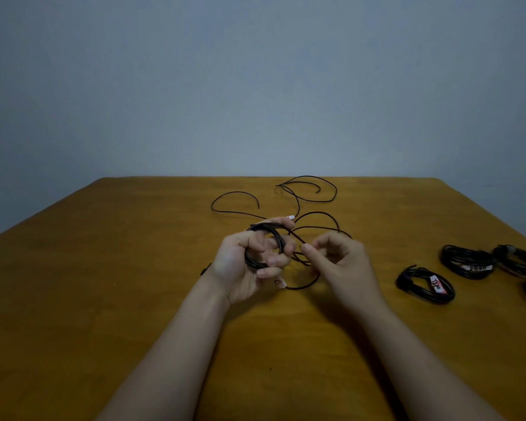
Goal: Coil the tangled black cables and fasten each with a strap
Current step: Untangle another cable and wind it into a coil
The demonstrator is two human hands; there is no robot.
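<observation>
My left hand [249, 262] grips a small coil of black cable [263, 230], its fingers curled round the loops, just above the wooden table [104, 268]. A white plug [291, 217] sticks out past my fingertips. My right hand [337, 259] pinches the loose run of the same cable [299, 240] between thumb and forefinger, close to the coil. The uncoiled cable tail [316, 202] trails in loops across the table toward its far edge.
Several coiled black cables with white labels lie at the right: one coiled cable [425, 285] nearest, a second bundle [466, 261] behind it, more coils [523, 262] at the frame edge. A wall stands behind the table's far edge.
</observation>
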